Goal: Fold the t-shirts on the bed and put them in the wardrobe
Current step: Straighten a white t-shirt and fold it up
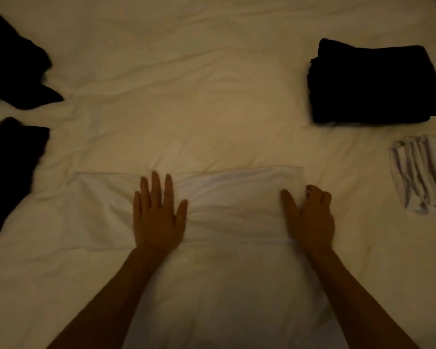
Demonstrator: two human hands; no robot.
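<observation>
A white t-shirt (232,197) lies spread as a wide band across the white bed (186,96) in front of me. My left hand (157,217) presses flat on its middle-left part, fingers straight and spread. My right hand (310,217) rests on the shirt's right end, thumb stretched out and fingers curled at the cloth's edge; whether they grip the fabric is unclear. A stack of folded dark t-shirts (375,83) sits at the far right. Below it lies a stack of folded white t-shirts (420,172).
Unfolded dark garments lie at the left edge, one at the upper left (15,64) and one lower down (10,167). The bed sheet is wrinkled around the middle.
</observation>
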